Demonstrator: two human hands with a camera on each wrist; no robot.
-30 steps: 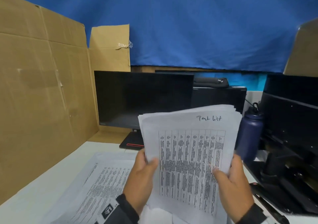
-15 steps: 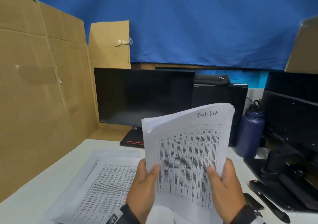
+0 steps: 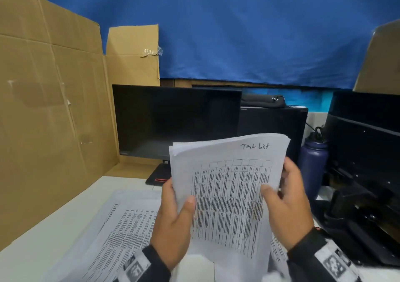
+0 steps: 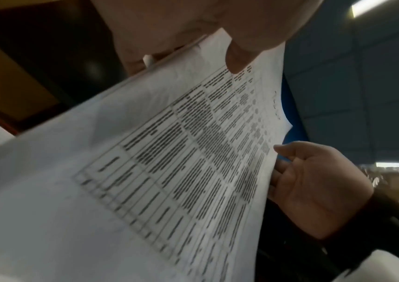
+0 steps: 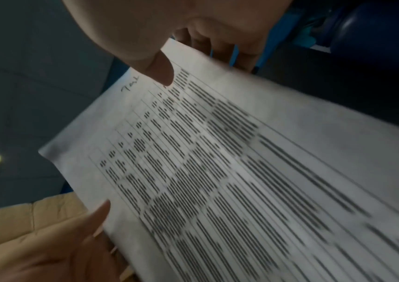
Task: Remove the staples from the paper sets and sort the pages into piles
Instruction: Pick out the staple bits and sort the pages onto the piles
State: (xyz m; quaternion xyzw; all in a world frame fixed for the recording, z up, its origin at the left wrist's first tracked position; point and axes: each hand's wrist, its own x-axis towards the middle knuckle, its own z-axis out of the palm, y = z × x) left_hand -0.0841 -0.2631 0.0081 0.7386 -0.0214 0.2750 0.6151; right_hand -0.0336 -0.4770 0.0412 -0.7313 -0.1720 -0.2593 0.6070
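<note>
Head view shows the left hand (image 3: pixel 173 223) and right hand (image 3: pixel 285 206) pinching the paper stack (image 3: pixel 227 195) before the monitor (image 3: pixel 175 121); the right grip has climbed its edge, suggesting a staple search.

We could read only a little. At the top right of the front sheet of the held paper stack (image 3: pixel 229 186) a handwritten heading stood, apparently "Task List"; the right wrist view showed its beginning, "Tas". The printed table below it was too small and blurred for us to read. The dark pouch (image 3: pixel 263 101) on the computer case bore small white lettering we could not decipher.
</note>
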